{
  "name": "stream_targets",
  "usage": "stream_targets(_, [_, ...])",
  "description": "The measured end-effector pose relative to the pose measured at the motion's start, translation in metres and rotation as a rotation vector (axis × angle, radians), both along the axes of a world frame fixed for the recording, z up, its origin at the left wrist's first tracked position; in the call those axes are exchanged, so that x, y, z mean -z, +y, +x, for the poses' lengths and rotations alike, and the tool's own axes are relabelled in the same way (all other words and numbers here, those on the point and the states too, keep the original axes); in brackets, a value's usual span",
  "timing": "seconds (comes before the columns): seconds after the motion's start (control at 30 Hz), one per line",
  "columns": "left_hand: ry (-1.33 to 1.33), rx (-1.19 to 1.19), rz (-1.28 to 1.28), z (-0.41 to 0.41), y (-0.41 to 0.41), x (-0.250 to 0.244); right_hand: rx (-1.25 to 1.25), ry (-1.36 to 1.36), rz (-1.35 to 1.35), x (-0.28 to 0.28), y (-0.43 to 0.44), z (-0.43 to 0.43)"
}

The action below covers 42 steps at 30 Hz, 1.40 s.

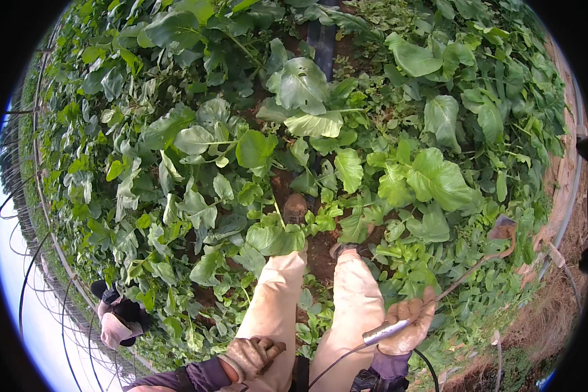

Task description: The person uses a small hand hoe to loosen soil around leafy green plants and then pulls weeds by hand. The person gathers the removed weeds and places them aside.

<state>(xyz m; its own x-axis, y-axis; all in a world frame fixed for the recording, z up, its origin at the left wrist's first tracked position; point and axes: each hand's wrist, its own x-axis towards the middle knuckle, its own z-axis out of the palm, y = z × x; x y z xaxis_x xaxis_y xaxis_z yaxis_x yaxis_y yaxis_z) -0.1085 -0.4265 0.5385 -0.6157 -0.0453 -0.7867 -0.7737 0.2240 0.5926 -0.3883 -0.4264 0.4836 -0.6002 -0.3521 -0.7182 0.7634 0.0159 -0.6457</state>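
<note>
My right hand [407,321], in a soiled work glove, is closed around the metal handle [386,331] of a long-necked hand hoe. The hoe's curved neck runs up to the right, and its small flat blade [502,228] rests over or hangs above the leaves. A dark cord trails down from near the handle's end. My left hand [253,356], in a dirty glove, lies on my left thigh with its fingers loosely bent and no tool in it. Broad green leafy plants [438,179] surround my light trousers and my boot [295,208].
Dense leafy crop rows and low weeds surround my feet. A dark plastic strip [322,44] runs between plants ahead. Another person [120,318] bends at the lower left, beside curved hoops. A pale pipe [571,196] and dry straw [544,323] border the right side.
</note>
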Motion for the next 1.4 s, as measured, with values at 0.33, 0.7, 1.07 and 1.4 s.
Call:
stream_targets(0.33, [-0.037, 0.643, 0.267, -0.101, 0.032, 0.103, -0.003, -0.003, 0.028, 0.077, 0.029, -0.026])
stream_targets(0.7, [-0.177, 0.691, 0.544, -0.125, 0.166, 0.193, 0.093, 0.008, -0.305, 0.128, 0.037, -0.087])
stream_targets(1.07, [-0.124, 0.544, 0.379, -0.203, 0.034, 0.269, -0.095, 0.272, -0.474, 0.138, 0.018, -0.128])
stream_targets(1.4, [0.098, 1.087, 0.317, -0.188, 0.066, 0.439, 0.018, 0.385, -0.69, 0.145, 0.053, -0.086])
